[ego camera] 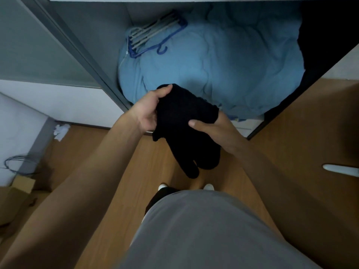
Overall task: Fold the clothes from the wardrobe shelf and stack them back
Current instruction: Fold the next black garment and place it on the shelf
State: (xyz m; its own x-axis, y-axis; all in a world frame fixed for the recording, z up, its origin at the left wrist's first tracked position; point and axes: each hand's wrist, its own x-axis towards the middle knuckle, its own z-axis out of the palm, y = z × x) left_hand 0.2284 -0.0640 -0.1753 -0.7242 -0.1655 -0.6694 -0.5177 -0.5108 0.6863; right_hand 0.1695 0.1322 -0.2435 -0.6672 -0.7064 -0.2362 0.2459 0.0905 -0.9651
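A black garment (180,121) hangs bunched between my two hands, in front of the open wardrobe. My left hand (149,111) grips its upper left edge, thumb over the top. My right hand (211,129) holds its right side, thumb pressed across the cloth and fingers hidden beneath. The lower part of the garment droops toward the floor in two lobes. Behind it, a large light-blue quilt (223,61) fills the wardrobe shelf.
A bundle of blue and grey hangers (153,35) lies on the quilt's back left. Dark clothes (328,35) fill the wardrobe's right side. A grey sliding door (38,41) stands at left. Cardboard (17,193), a cable and crumpled paper (61,131) lie on the wooden floor.
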